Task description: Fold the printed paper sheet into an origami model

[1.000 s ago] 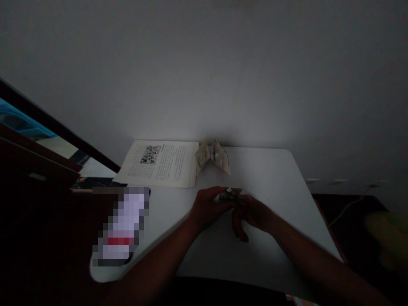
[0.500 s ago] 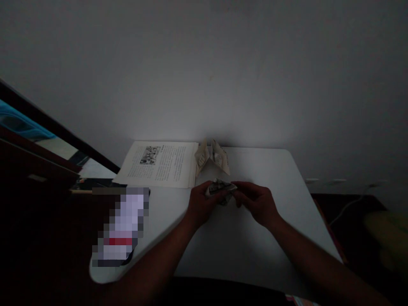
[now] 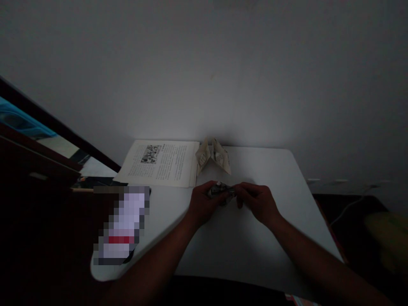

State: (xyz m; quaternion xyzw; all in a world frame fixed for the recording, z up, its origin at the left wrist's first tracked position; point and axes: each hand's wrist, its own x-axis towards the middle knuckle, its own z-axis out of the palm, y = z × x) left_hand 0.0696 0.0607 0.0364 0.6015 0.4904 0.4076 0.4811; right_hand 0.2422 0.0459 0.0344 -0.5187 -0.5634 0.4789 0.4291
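Observation:
A small piece of folded printed paper (image 3: 221, 191) is held a little above the white table (image 3: 255, 250). My left hand (image 3: 204, 199) is closed around its left side, the thumb lying across the front. At the right end, my right hand (image 3: 255, 197) pinches the paper between thumb and fingers. Its underside is hidden and the dim light blurs its folds. Just beyond my hands stands another folded paper shape (image 3: 220, 157), with pointed flaps spread apart.
A stack of printed pages (image 3: 159, 165) lies at the table's back left, against the wall (image 3: 204, 76). A pixelated phone-like object (image 3: 126, 225) rests near the left edge. Sockets and a white cable (image 3: 347, 206) are at the right.
The folded paper in my hands has tilted and now looks flatter and narrower. My right fingers have shifted slightly on its right end. The other paper shape stays in place.

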